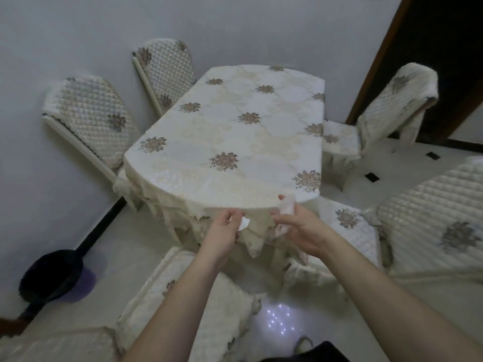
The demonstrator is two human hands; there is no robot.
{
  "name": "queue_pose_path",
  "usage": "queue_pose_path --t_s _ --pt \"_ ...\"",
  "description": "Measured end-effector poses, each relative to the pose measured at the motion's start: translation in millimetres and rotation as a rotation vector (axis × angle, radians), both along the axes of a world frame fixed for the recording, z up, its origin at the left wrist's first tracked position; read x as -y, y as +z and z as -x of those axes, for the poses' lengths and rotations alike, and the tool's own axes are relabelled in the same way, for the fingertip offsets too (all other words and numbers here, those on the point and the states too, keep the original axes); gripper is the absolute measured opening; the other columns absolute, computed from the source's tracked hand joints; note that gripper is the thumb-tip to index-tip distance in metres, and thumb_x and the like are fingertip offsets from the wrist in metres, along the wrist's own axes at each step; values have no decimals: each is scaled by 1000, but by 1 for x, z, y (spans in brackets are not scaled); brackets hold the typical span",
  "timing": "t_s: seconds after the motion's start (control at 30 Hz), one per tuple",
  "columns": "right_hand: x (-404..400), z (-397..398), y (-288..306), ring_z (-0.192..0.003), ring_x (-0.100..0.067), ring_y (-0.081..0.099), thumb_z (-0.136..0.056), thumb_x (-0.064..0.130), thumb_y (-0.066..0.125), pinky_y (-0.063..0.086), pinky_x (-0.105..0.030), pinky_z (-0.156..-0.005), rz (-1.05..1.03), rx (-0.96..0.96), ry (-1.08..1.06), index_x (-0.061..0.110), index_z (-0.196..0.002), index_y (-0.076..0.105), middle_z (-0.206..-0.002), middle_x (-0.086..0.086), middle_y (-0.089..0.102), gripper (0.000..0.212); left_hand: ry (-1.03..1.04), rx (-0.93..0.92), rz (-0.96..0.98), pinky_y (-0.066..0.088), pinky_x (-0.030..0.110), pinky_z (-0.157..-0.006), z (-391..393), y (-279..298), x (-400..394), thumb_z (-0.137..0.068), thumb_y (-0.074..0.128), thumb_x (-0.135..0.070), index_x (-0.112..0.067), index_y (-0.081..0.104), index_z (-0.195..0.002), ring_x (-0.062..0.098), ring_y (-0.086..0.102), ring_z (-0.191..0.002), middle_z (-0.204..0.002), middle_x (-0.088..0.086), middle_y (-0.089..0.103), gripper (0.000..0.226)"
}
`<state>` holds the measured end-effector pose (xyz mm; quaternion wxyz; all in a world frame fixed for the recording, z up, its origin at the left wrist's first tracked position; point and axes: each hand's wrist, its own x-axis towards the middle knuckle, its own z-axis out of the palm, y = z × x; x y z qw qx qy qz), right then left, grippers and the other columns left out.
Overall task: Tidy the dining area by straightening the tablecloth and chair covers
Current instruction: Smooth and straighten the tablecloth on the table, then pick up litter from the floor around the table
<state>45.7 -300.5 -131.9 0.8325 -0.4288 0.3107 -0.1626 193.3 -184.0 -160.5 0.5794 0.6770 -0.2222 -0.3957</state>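
Note:
A cream tablecloth (230, 131) with brown flower prints covers the oval table; its scalloped skirt hangs down at the near edge. My left hand (222, 231) sits just below that edge, fingers pinched on a small white scrap (244, 223). My right hand (298, 228) is beside it, closed on a crumpled white tissue (286, 207) that touches the table rim. Quilted cream chair covers stand around: two on the left (91, 113) (167, 66), one at the back right (392, 105), one at the near right (439, 226). A covered seat (188, 291) lies under my left forearm.
A dark dustpan with a purple brush (57, 278) rests on the floor by the left wall. A dark doorway (431, 35) opens at the upper right. The pale floor shows black diamond tiles (371, 176) on the right. A dark object sits at the bottom edge.

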Motion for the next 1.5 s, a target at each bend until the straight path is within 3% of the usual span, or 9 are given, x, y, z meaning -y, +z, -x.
queue_pose_path --t_s 0.3,0.5,0.63,0.83,0.97,1.1,1.2,1.37,1.5 --pt "3 81 19 -115 -12 60 -96 8 50 52 -16 -82 -55 132 -358 -2 -116 59 -118 -10 67 24 -157 63 56 38 23 -52 64 19 47 -96 56 -32 -14 62 -94 9 43 -52 -69 -4 51 19" --pt "13 182 22 -112 -38 61 -98 14 47 54 -48 -88 -170 316 -591 -3 -122 43 -125 -30 57 29 -335 75 68 37 27 -51 150 24 86 -94 59 -31 -19 62 -85 8 42 -49 -63 -4 51 16" --pt "15 258 23 -106 -39 64 -99 14 47 54 -46 -89 -196 257 -854 -6 -106 48 -118 -25 61 21 -450 30 67 35 22 -48 224 28 106 -96 57 -27 -13 58 -86 6 39 -45 -53 -9 43 17" --pt "15 370 17 -87 -18 68 -88 5 62 54 -18 -78 -140 133 -1035 -7 -101 63 -101 -17 67 18 -531 -46 20 39 26 -56 336 34 124 -93 59 -37 -12 56 -85 14 39 -62 -68 -2 39 26" --pt "9 441 18 -55 -2 54 -88 9 64 41 -8 -41 -147 40 -987 2 -97 69 -88 -6 67 12 -575 -110 0 42 27 -59 401 34 133 -87 66 -41 -16 54 -86 14 40 -64 -72 -2 41 28" --pt "9 498 11 -37 -1 25 -98 24 48 17 -14 -30 -124 97 -972 16 -126 51 -68 2 44 29 -587 -202 -35 40 26 -55 453 34 137 -89 65 -30 -16 50 -77 14 39 -60 -69 -1 43 24" --pt "8 530 7 -39 -4 17 -91 52 49 11 -19 -33 -168 72 -909 17 -111 54 -59 5 31 41 -623 -203 -53 40 25 -53 482 33 141 -90 64 -26 -17 46 -72 12 41 -58 -66 -1 44 27" --pt "17 566 1 -50 -8 18 -47 83 65 10 -23 -47 -239 245 -882 21 -79 45 -67 4 32 73 -694 -160 -88 40 28 -55 519 30 157 -88 67 -28 -17 49 -71 13 42 -59 -67 -1 47 26" --pt "34 589 1 -54 -10 21 -55 93 41 10 -24 -52 -270 275 -963 19 -73 46 -66 2 37 77 -743 -171 -113 40 27 -54 545 23 187 -89 65 -25 -16 51 -74 12 41 -57 -66 2 46 22"
